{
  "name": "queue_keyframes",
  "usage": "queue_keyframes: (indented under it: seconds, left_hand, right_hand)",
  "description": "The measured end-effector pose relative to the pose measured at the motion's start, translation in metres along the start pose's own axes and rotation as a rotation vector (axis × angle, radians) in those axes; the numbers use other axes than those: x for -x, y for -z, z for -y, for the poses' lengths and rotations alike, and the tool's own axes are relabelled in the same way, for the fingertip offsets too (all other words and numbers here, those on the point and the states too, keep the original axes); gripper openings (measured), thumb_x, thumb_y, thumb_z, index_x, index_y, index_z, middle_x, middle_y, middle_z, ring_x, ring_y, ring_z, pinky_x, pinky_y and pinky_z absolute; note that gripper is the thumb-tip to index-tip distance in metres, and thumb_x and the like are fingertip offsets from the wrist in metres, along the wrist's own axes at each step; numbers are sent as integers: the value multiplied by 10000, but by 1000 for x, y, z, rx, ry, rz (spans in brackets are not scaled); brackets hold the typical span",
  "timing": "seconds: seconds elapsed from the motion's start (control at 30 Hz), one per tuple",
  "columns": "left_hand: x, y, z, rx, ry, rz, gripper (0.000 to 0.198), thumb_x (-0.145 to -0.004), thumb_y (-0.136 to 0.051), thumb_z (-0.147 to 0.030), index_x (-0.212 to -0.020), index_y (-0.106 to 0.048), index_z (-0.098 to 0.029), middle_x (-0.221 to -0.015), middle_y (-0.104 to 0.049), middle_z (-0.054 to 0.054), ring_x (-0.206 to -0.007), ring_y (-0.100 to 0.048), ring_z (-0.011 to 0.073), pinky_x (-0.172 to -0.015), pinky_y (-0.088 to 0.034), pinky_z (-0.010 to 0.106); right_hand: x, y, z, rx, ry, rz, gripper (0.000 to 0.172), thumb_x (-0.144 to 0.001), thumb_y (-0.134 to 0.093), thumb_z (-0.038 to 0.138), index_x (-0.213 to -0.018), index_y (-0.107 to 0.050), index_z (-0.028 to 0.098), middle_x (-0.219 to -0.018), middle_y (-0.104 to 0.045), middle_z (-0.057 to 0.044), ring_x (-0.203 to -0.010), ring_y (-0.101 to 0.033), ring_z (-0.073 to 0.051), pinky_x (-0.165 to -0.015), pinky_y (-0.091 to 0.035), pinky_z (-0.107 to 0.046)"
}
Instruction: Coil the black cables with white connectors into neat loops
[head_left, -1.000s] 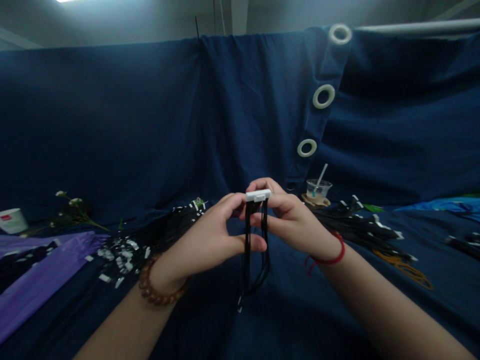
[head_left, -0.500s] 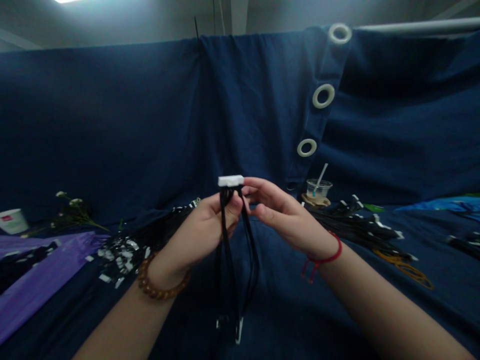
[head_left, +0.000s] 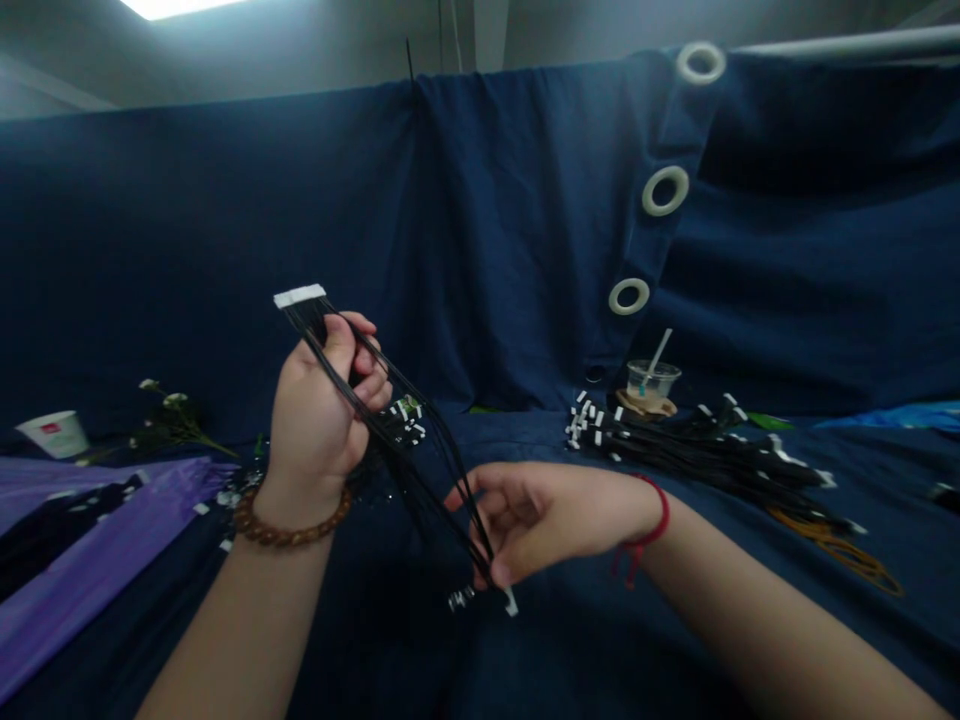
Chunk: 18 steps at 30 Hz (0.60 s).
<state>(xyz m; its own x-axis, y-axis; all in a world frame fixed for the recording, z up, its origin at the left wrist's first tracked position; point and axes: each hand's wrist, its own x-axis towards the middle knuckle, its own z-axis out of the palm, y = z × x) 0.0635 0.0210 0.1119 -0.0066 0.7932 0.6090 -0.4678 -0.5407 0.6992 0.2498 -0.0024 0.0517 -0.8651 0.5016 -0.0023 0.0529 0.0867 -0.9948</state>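
So a black wire harness is being held up over the middle of the dark blue cloth, slanting from upper left down to near right. Its wide white connector is being kept at the top by the left hand, whose thumb and fingers are being closed around the wires just below it. Down at the lower end, the wires are being pinched by the thumb and fingers of the right hand, with a small white end piece being left poking out just past the grip. A beaded bracelet is being worn on the left wrist, a red cord on the right.

Over on the right, a big bundle of black cables is being laid out on the cloth, near some brownish loops. Behind it, a straw is being held by a clear cup. On the far left, a purple sheet is being overlooked by a paper cup and white flowers. The far side is being closed off by a blue curtain with 3 pale rings showing.
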Motion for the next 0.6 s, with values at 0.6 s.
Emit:
queue_keyframes:
  seconds: [0.6]
  left_hand:
    - [-11,24,-14,-262,-249,-236,31,-848,-512,-237,-833,-537,-227,-609,-458,-67,-420,-338,25,-394,-171,201]
  right_hand:
    - [52,5,44,791,596,-880,127,-797,-577,141,-919,-611,130,-1068,-579,-84,-992,-559,-158,-811,-486,-262]
